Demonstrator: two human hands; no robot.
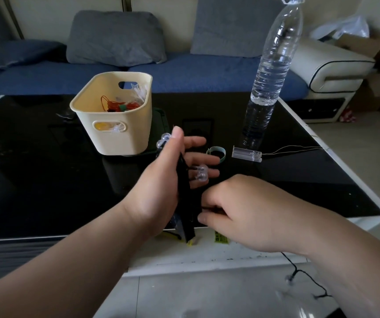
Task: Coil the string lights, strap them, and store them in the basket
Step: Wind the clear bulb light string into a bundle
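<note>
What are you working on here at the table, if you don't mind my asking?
A person has black string lights wound around the spread left hand, while the right hand pinches the wire beside it. More wire trails down to the floor. The green strap lies unused on the table near the cream basket.

String lights (185,196) — left hand (159,180), right hand (248,210)
</note>
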